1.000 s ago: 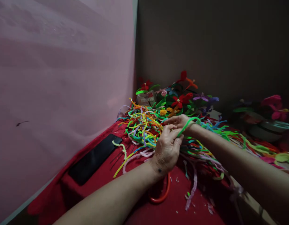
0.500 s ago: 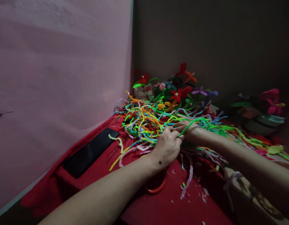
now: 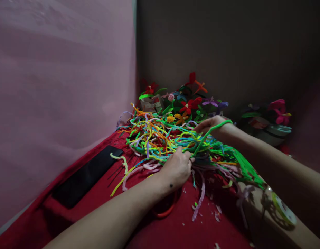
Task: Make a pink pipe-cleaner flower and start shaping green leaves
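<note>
My left hand (image 3: 177,167) is closed at the near edge of a tangled heap of coloured pipe cleaners (image 3: 154,136). Between its fingers is the lower end of a green pipe cleaner (image 3: 205,136). This strand slants up to the right and passes over the back of my right hand (image 3: 214,125). That hand hovers over the heap's right part, its fingers stretched out to the left and apparently holding nothing; their tips are dim. Below my left wrist, a red loop-shaped handle (image 3: 163,213) shows partly.
A black phone (image 3: 87,176) lies on the red cloth (image 3: 198,235) at left. Fuzzy flowers (image 3: 187,105) stand behind the heap, with a pot (image 3: 275,133) at far right. A yellow-green spool (image 3: 283,209) lies at lower right. The pink wall (image 3: 64,86) borders the left side.
My right hand has risen out of the heap and moved away from my left hand, which keeps its grip on the green pipe cleaner. The view has shifted slightly to the right.
</note>
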Motion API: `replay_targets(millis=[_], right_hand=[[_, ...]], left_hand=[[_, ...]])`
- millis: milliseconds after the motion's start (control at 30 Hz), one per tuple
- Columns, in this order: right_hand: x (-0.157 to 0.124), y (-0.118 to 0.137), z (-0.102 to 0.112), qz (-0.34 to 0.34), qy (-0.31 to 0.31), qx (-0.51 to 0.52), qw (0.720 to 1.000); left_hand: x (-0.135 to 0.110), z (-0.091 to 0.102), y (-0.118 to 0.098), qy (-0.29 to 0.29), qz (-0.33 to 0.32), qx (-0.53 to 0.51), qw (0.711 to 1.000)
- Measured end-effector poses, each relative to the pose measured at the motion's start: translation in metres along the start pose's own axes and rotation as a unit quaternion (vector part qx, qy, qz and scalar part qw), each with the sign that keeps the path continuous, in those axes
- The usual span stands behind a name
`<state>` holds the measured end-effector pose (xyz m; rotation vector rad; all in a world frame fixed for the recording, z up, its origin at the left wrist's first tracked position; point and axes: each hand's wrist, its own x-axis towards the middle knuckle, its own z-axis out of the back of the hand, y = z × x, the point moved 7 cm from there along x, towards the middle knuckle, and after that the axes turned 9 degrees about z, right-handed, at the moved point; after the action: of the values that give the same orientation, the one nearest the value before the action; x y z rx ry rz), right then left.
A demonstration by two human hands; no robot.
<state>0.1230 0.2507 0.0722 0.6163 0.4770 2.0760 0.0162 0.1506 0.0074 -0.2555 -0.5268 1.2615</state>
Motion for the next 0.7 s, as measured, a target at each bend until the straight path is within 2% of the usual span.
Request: replay_targets(millis=[67, 200, 433, 700], right_hand=[[0.013, -0.008, 0.008, -0.037, -0.023, -0.041, 0.998], [0.035, -0.021, 0.000, -0.073, 0.019, -0.133, 0.988], [0.048, -0.040, -0.024, -0.046, 0.099, -0.255, 0.961], [0.046, -0.040, -0.037, -0.016, 0.165, -0.284, 0.944]], left_hand=[[0.001, 0.000, 0.001, 0.004, 0.007, -0.004, 1.000], [0.001, 0.001, 0.001, 0.014, 0.026, -0.005, 1.000], [-0.002, -0.001, -0.001, 0.016, 0.007, 0.022, 1.000], [-0.005, -0.004, -0.001, 0.018, -0.005, 0.050, 0.999]])
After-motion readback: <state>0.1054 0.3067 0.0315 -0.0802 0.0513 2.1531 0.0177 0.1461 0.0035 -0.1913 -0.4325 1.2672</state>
